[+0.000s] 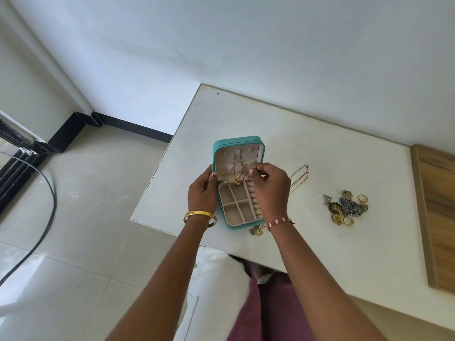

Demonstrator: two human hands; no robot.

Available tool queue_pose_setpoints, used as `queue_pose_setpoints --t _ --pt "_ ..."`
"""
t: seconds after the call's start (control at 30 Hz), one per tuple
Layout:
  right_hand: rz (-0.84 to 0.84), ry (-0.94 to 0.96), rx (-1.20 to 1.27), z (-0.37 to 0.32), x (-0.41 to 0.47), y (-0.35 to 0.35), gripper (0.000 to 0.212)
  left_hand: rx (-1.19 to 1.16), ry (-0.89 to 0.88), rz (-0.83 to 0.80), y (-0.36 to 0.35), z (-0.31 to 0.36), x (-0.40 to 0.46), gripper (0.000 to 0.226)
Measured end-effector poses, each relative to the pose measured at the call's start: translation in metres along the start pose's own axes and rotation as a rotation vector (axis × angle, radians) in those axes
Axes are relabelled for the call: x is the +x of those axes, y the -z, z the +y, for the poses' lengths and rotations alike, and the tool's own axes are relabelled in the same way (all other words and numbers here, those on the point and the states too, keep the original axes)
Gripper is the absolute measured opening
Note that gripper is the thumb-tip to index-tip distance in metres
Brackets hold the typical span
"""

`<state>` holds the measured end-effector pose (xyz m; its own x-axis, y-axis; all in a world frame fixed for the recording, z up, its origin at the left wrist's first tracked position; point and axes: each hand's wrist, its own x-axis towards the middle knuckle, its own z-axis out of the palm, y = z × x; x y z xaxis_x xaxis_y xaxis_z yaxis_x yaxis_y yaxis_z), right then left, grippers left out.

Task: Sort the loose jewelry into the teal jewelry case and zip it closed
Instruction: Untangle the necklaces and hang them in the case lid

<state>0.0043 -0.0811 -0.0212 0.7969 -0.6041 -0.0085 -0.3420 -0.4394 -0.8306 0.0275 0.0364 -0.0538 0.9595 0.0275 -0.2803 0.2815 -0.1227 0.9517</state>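
The teal jewelry case (238, 141) stands open on the white table (307, 148), its lid upright and its beige compartments showing. A thin necklace with a gold pendant (237, 179) hangs from a hook in the lid. My left hand (202, 190) grips the case's left side at the hinge. My right hand (269, 185) pinches the necklace chain in front of the lid pocket. A second chain necklace (301, 177) lies just right of my right hand. A pile of rings, earrings and brooches (347, 207) sits further right. A small gold piece (257, 231) lies by the case's near corner.
A wooden board (435, 217) lies along the table's right edge. The table's left edge runs close to the case, with tiled floor (86, 205) below. A black cable (46, 217) curves across the floor at left. My lap in purple cloth (270, 311) is under the near edge.
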Motion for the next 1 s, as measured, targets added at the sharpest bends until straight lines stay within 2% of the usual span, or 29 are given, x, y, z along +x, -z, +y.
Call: queue_pose_setpoints --t 0.17,0.33,0.43,0.57,0.7,0.9,1.0 --pt "-0.027 0.219 -0.291 0.008 -0.011 -0.004 0.009 -0.008 0.015 -0.001 0.0 -0.001 0.001 0.033" --pt "-0.028 0.478 -0.695 0.009 -0.011 -0.008 0.023 -0.015 0.02 -0.004 0.0 0.0 0.0 0.033" --pt "-0.022 0.565 -0.82 0.008 -0.008 -0.012 0.023 -0.005 0.014 -0.006 0.001 -0.001 0.0 0.033" --pt "-0.039 0.604 -0.755 0.007 -0.005 -0.012 0.019 0.001 0.019 -0.006 0.001 -0.002 0.001 0.033" --pt "-0.026 0.442 -0.514 -0.001 -0.005 -0.01 0.013 0.011 0.014 -0.003 0.001 -0.002 0.002 0.033" --pt "-0.113 0.434 -0.574 -0.003 -0.002 -0.013 0.019 0.018 -0.006 0.0 0.001 -0.002 0.001 0.032" --pt "-0.077 0.401 -0.55 0.008 -0.002 -0.003 0.016 0.024 -0.007 0.001 0.001 0.0 0.001 0.033"
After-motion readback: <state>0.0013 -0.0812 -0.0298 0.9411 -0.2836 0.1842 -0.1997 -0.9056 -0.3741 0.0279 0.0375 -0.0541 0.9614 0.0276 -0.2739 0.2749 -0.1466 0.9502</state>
